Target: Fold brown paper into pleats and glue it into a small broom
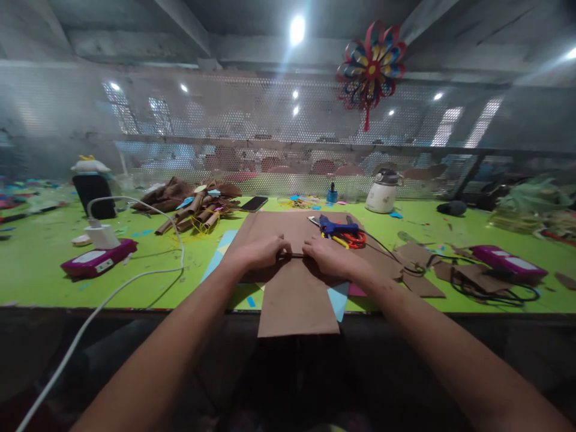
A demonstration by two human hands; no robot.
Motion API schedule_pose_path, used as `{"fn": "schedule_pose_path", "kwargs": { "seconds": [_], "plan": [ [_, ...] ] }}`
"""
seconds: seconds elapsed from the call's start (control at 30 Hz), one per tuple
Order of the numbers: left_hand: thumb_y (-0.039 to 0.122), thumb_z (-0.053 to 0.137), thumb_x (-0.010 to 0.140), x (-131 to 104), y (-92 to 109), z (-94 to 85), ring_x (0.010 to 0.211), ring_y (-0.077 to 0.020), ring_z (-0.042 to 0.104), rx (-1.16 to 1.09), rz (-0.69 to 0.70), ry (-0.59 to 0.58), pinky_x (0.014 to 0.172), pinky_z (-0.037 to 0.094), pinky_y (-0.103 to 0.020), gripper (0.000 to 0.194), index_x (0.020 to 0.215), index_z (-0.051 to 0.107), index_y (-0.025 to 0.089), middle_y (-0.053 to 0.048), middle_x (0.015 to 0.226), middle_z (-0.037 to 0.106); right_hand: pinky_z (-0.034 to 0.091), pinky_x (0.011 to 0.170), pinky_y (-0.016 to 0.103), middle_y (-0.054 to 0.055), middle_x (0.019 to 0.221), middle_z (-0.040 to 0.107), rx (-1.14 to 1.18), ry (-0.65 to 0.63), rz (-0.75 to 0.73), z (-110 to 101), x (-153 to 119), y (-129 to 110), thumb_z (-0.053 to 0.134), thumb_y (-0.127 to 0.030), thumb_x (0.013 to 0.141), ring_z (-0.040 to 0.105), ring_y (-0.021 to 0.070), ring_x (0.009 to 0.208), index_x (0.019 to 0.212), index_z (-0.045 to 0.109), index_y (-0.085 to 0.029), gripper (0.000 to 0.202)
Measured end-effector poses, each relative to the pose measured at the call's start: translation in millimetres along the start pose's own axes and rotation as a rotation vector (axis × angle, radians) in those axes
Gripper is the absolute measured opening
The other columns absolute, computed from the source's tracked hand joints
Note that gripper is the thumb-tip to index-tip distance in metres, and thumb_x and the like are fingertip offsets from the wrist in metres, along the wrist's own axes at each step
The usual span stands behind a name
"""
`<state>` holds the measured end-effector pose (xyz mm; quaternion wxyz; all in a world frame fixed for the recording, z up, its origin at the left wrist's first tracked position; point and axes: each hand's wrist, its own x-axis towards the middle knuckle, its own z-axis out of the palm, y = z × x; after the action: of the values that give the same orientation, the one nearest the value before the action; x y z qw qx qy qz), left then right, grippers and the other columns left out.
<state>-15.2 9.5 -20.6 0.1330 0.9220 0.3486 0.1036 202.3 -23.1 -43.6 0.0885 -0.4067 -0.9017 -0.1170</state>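
Observation:
A strip of brown kraft paper (297, 306) lies in front of me, its near end hanging past the table's front edge. At its far end the paper is rolled into a thin tube. My left hand (265, 251) grips the left end of this roll with curled fingers. On the right end, my right hand (326, 255) is closed in the same way. Beneath them a larger brown sheet (270, 225) covers light blue paper (339, 300). Just beyond my right hand lie a blue glue gun (335, 227) and red-handled scissors (357, 240).
Purple power strips sit left (99, 258) and right (508, 262), with a white cable (135, 278) and a black cord (477, 294). Behind are rolled brown paper tubes (198, 219), a phone (254, 204), a blue bottle (332, 195) and a white flask (381, 195).

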Motion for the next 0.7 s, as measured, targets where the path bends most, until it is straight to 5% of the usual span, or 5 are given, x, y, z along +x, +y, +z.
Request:
{"fn": "schedule_pose_path", "kwargs": {
  "seconds": [0.2,0.37,0.57,0.7],
  "plan": [
    [0.035,0.043,0.086,6,2,-6.7,0.069,-0.0171,0.051,0.024,-0.036,0.056,0.064,0.035,-0.026,0.032,0.087,0.069,0.016,-0.007,0.081,0.065,0.038,0.068,0.030,0.012,0.089,0.061,-0.044,0.036,0.054,5,3,0,0.051,-0.013,0.085,0.055,0.0213,0.081,0.085,0.062,-0.014,0.011],
    [0.044,0.039,0.088,7,-5,-17.8,0.063,-0.0153,0.046,-0.113,-0.091,0.072,0.060,0.034,-0.026,0.041,0.076,0.065,0.015,-0.004,0.068,0.060,0.040,0.080,0.033,0.011,0.089,0.057,-0.069,0.256,0.007,-5,10,-11,0.047,-0.003,0.082,0.048,0.0234,0.092,0.081,0.061,-0.014,0.018],
    [0.049,0.047,0.085,-2,-4,-17.7,0.096,-0.0194,0.051,-0.507,-0.109,-0.009,0.080,0.038,-0.025,0.039,0.101,0.065,0.019,-0.004,0.107,0.064,0.039,0.085,0.037,0.011,0.088,0.054,-0.096,0.412,0.009,-10,10,-14,0.043,-0.003,0.085,0.043,0.0248,0.093,0.082,0.061,-0.015,0.021],
    [0.053,0.050,0.083,4,-4,-7.8,0.091,-0.0200,0.050,-0.631,-0.078,-0.053,0.080,0.038,-0.029,0.044,0.096,0.065,0.014,-0.007,0.100,0.064,0.040,0.084,0.038,0.011,0.086,0.054,-0.065,0.473,0.017,-4,11,-9,0.043,-0.008,0.087,0.044,0.0246,0.091,0.079,0.061,-0.015,0.021]
  ]
}}
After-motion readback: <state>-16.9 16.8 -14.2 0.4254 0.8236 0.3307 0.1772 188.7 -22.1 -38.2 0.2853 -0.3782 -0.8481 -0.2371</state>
